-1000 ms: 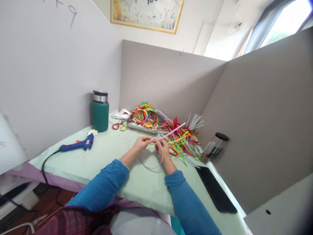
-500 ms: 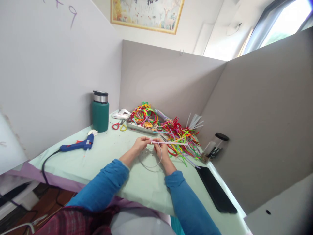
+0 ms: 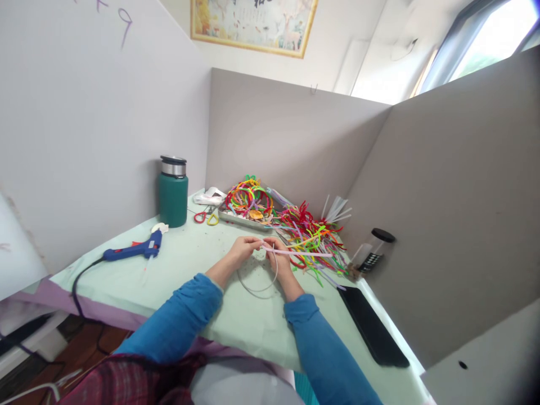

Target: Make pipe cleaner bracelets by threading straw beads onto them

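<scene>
the person's two hands meet over the middle of the table, in front of the heaped craft pieces. the left hand has its thumb and fingertips pinched together, with no clear gap, on the inner end of a fuzzy pink strip. the right hand, just beside it, has its fingers curled in and closed on a thin pale hoop; exactly where the fingertips press is too small to tell. the hoop hangs below both hands, and the strip runs across the right hand, its free end sticking out before the pile of colourful fuzzy stems. behind the hands a metal tray bears bent, bright stems, with red-and-yellow-handled scissors near its left end. a green bottle stands upright farther left, and a blue glue gun lies nearer the person. a flat black object lies by the right edge, near a clear container with a black lid.
</scene>
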A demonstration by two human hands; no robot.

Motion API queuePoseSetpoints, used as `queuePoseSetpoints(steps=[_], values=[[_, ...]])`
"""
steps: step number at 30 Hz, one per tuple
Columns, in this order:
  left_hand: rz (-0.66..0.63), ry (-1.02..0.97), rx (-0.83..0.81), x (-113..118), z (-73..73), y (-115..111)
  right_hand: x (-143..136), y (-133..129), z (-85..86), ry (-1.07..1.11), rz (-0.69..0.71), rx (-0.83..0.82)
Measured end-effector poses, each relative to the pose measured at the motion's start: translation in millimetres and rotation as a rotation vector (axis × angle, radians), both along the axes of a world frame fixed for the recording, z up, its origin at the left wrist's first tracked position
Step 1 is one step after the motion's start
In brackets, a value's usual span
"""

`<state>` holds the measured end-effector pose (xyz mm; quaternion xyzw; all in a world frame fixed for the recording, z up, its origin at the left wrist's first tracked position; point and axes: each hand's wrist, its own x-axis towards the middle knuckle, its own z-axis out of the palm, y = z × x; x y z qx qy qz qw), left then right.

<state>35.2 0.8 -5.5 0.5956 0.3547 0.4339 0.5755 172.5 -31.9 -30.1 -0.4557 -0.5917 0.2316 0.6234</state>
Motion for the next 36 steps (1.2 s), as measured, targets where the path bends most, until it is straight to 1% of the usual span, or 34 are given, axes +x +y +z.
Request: queuePoseSetpoints(steps=[3, 5, 11, 16, 20, 24, 32, 36], values=[[0.012, 0.019, -0.009, 0, -1.8, 2, 0, -2, 3.0, -0.013, 0.004, 0.000], [0.020, 0.027, -0.016, 1, -3.3, 3, 0, -3, 4.0, -0.044, -0.020, 0.003], [0.015, 0.078, 0.021, 2, -7.3, 6, 5, -3, 2.2, -0.138, -0.048, 0.044], [0.005, 0.124, 0.040, 3, -8.7, 6, 8, -6, 3.3, -0.256, -0.106, 0.095], [0.019, 0.140, -0.001, 4, -9.2, 6, 7, -7, 3.7, -0.305, -0.160, 0.120], [0.023, 0.117, -0.032, 5, -10.0, 7, 4, -6, 2.8, -0.302, -0.189, 0.107], [0.043, 0.090, -0.008, 8, -15.4, 12, 2, -2, -3.4, -0.300, -0.238, 0.113], [0.074, 0.059, 0.002, 8, -12.7, 10, 2, -1, -3.8, -0.261, -0.211, 0.105]])
